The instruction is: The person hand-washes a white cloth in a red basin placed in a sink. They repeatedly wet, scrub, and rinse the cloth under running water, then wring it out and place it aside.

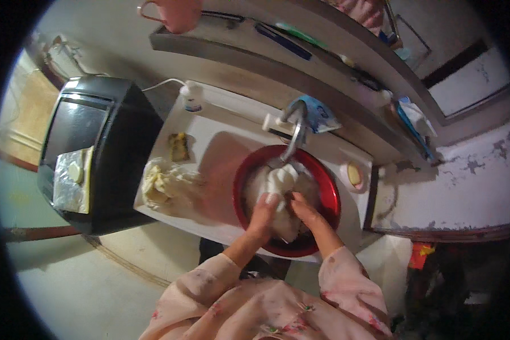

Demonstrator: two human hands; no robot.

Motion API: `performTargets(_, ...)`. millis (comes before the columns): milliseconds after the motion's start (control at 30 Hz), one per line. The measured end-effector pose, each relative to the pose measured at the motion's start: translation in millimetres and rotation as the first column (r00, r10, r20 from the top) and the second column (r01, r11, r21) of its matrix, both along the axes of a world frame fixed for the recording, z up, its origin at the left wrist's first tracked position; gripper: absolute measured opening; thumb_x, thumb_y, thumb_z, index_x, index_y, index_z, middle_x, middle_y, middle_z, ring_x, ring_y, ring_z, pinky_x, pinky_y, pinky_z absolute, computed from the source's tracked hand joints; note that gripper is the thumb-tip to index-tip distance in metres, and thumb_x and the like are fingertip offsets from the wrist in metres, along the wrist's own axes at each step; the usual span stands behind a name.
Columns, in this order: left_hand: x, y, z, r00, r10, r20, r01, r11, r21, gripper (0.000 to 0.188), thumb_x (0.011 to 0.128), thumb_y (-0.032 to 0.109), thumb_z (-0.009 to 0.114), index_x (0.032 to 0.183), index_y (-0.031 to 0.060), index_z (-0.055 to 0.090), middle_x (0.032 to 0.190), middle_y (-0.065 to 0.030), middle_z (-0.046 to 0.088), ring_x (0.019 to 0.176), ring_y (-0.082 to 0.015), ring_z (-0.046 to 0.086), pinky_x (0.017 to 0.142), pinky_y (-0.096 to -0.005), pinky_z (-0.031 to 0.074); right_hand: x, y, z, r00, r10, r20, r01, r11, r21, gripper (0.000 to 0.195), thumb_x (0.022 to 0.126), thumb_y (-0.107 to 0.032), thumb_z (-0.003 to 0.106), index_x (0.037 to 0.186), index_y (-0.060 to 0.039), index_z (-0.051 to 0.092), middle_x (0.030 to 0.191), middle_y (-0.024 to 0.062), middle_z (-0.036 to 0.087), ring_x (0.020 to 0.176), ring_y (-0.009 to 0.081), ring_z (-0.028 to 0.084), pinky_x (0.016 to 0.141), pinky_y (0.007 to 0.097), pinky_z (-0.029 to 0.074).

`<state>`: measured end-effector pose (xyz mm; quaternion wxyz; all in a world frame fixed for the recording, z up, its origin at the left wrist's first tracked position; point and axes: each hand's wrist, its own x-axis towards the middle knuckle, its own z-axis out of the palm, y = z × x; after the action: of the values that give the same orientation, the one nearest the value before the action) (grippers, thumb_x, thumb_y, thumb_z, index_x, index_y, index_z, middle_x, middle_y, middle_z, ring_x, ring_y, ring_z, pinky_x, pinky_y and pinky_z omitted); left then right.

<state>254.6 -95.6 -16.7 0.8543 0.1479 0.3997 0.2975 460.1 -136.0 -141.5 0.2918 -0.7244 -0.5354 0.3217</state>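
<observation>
A red basin (332,191) stands in the white washbasin (195,146), under a curved metal faucet (298,134). Inside the basin, both hands are on a bunched white cloth (282,180). My left hand (264,214) grips its left side, thumb uppermost. On the right side my right hand (307,211) presses against it, fingers partly hidden by the fabric. The cloth's lower part hangs down in the basin, where cloudy water seems to lie. Over the left end of the washbasin lies a crumpled cream cloth (157,185).
A black boxy appliance (123,140) stands at left, with a plastic packet (72,180) on top. Around the washbasin's edge are a white bottle (192,97), a worn sponge (179,147), a soap bar (354,175) and a blue packet (318,114). A ledge (238,57) holding a pink mug (180,15) runs behind.
</observation>
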Motion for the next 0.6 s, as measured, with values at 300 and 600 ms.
performTargets(300,-21,15,-7,0.813,0.266,-0.518,0.089,0.822,0.562,0.032,0.088,0.008,0.057,0.116,-0.0006,0.042,0.118,-0.025,0.054,0.108,-0.039,0.055,0.096,-0.0432,0.041,-35,-20,133,0.48,-0.395,-0.783,0.407,0.891,-0.2,0.023,0.091,-0.021,0.06,0.11,-0.0078,0.06,0.103,0.0018,0.063,0.101,0.0147,0.058,0.089,0.0308,0.046)
performTargets(600,-40,26,10,0.738,0.223,-0.637,0.27,0.767,0.582,0.031,0.085,0.005,0.055,0.112,0.0003,0.041,0.111,-0.0247,0.053,0.103,-0.0408,0.055,0.09,-0.0435,0.043,-28,-36,125,0.32,-0.633,-0.705,0.114,0.764,-0.634,0.043,0.08,-0.01,0.07,0.121,-0.0019,0.059,0.114,0.0087,0.065,0.104,0.022,0.062,0.093,0.0382,0.049)
